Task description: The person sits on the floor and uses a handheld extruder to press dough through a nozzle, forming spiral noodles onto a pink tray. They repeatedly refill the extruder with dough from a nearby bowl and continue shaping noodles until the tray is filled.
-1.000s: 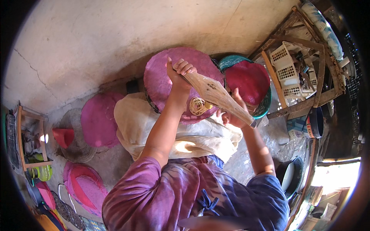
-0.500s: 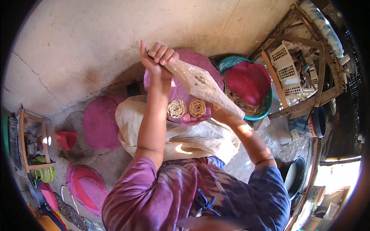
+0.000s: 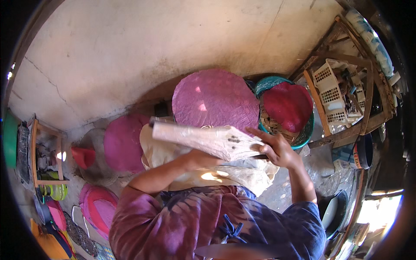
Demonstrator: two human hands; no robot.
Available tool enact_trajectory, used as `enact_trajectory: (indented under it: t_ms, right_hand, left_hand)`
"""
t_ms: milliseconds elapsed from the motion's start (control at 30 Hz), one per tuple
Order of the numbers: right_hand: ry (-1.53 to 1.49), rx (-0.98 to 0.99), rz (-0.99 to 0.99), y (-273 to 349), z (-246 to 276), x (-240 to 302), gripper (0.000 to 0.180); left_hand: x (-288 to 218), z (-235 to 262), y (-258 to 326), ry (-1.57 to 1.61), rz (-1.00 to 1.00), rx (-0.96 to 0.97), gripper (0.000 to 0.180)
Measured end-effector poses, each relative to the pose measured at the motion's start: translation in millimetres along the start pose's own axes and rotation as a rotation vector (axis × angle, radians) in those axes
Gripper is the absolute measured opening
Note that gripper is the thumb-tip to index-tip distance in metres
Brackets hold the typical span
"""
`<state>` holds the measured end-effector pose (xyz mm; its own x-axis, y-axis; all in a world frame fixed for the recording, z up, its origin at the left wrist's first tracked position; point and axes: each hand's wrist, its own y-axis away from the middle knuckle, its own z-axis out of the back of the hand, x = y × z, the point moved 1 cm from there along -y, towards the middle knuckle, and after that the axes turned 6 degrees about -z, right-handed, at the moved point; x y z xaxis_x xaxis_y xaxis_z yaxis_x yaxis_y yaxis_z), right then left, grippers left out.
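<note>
Swung wooden board point(image 3: 195, 138) across near edge of pink disc point(image 3: 216, 97), nearly hiding pale coils point(image 3: 208, 127); cannot tell grip of right hand point(image 3: 281, 149) at its end, or mostly covered left hand point(image 3: 215, 160).

Glare from opening point(image 3: 379, 214) lower right; wooden board point(image 3: 210, 141) partly blurred; edges bent.

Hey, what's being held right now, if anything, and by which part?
A wooden board, by the right grip at its right end; the left grip is hidden behind it, so its hold cannot be told.
</note>
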<state>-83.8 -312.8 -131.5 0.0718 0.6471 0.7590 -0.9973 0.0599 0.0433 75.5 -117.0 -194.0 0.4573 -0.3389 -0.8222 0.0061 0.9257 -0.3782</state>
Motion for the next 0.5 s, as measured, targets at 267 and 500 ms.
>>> enact_trajectory:
  t_ms: [267, 500]
  right_hand:
    - [-0.29, -0.251, 0.295, -62, -9, -20, 0.074]
    - [0.124, -0.046, 0.696, -33, 43, 95, 0.048]
  left_hand:
    - [-3, -60, -55, -1.266, -0.309, 0.428, 0.019]
    - [-21, 22, -98, 0.168, -0.127, 0.566, 0.017]
